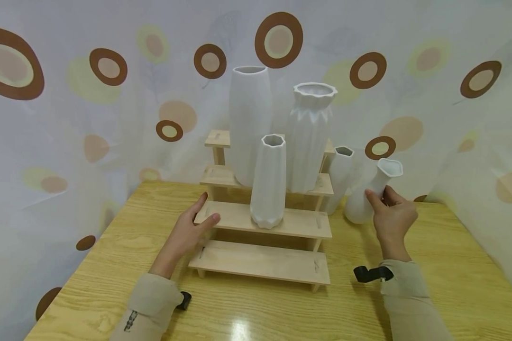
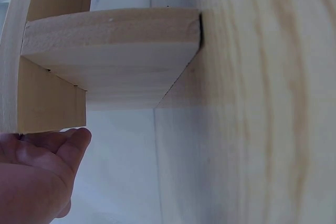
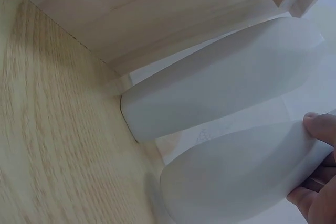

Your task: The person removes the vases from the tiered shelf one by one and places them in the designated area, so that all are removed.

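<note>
sleeves cut off below, left hand flat on wooden shelf; right hand gripping tilted vase

Wooden table bearing stepped shelf

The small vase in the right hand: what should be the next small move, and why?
Probably lift the small vase straight up. The right hand grips its neck while its base stands on the table, tilted, close beside another vase. The left hand rests on the wooden shelf, steadying it.
</note>
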`<state>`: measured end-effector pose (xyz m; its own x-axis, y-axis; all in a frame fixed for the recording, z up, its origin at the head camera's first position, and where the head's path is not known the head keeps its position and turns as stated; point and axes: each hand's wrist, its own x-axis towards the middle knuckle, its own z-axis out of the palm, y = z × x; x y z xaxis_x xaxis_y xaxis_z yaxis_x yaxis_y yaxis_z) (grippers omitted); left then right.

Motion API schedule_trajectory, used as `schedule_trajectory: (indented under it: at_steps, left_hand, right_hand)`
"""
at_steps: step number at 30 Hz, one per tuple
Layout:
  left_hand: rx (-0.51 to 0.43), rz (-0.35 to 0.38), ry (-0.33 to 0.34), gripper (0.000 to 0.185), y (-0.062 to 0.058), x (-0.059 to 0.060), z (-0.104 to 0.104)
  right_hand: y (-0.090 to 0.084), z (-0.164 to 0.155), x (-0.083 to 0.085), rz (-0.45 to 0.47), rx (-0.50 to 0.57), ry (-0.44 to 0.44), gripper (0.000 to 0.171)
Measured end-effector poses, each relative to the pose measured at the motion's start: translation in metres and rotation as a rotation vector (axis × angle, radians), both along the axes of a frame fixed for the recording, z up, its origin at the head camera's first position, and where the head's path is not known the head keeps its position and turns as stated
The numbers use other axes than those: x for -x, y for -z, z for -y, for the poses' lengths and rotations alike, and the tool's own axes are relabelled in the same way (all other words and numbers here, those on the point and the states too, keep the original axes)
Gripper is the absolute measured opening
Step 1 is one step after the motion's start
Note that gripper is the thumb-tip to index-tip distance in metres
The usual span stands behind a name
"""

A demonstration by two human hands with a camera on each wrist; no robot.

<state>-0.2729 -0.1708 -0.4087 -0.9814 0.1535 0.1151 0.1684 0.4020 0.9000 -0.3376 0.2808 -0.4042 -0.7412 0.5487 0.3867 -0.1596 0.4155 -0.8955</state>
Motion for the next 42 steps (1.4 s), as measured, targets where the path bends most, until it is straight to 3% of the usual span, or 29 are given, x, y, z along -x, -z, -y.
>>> schedule_trajectory:
  at_steps: [4,10,12,21,35,42]
  left_hand:
    - [0.009,0.019,0.005,0.075,-0.016,-0.009,-0.004]
    - [-0.005,-0.006,0.004,0.080,0.011,0.007,0.004]
    - [-0.006,-0.019,0.004,0.082,0.014,0.008,0.004]
    - [-0.009,-0.033,0.005,0.083,0.013,0.007,0.004]
    - [-0.009,-0.025,-0.002,0.084,0.016,0.007,0.004]
    - [-0.015,-0.025,-0.002,0.083,0.014,0.008,0.004]
  right_hand:
    - [0.003,0.000,0.002,-0.012,-0.011,0.002,0.045]
    - [0.009,-0.002,0.005,-0.020,-0.011,0.010,0.044]
    - [0.011,-0.003,0.005,-0.008,-0.013,0.016,0.044]
    - [0.013,-0.001,0.008,0.000,0.000,0.027,0.045]
    - [0.019,-0.002,0.009,0.038,-0.105,-0.034,0.053]
    - [0.018,-0.006,0.009,0.057,-0.095,-0.073,0.057]
